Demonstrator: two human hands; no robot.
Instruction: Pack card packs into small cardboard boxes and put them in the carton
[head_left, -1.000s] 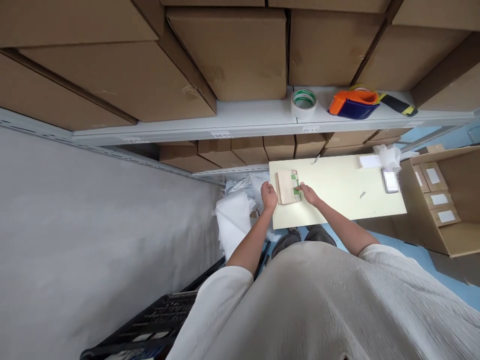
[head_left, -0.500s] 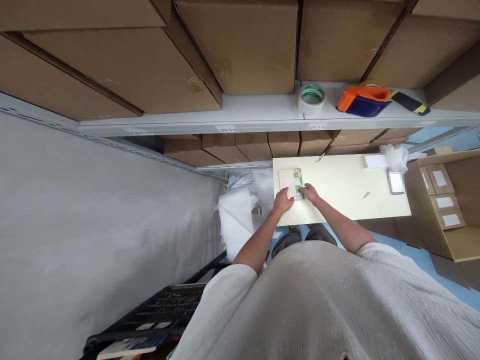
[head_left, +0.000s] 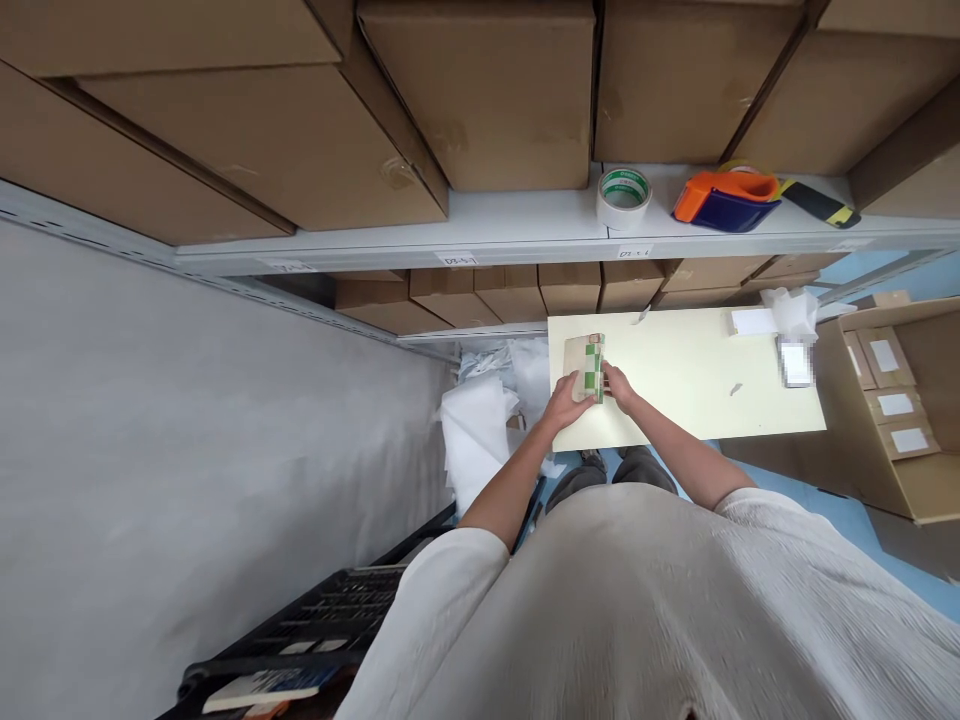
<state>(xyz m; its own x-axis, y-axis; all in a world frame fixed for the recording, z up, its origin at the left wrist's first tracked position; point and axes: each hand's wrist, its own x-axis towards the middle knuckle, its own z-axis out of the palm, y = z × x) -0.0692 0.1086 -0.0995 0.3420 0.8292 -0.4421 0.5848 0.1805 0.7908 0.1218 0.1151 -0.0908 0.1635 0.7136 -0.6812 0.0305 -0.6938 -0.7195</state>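
Over the left end of the pale yellow tabletop (head_left: 675, 375), a thin beige book (head_left: 577, 358) with a green-and-white checked strip along its right side is tilted between my hands. My left hand (head_left: 568, 402) grips its lower left part, with the thumb across the near edge. At the right edge, my right hand (head_left: 618, 387) has its fingers closed on the checked side. Some of those fingers are hidden behind the book.
White wrapping sheets (head_left: 476, 430) lie left of the table. A white box (head_left: 752, 321) and crumpled plastic (head_left: 793, 313) sit at its right end, beside an open carton (head_left: 870, 420). A tape roll (head_left: 624, 198) rests on the shelf. Lower left stands a black crate (head_left: 330, 610).
The book has tipped up from lying nearly flat, turning its green checked side more into view. Both hands have shifted slightly with it.
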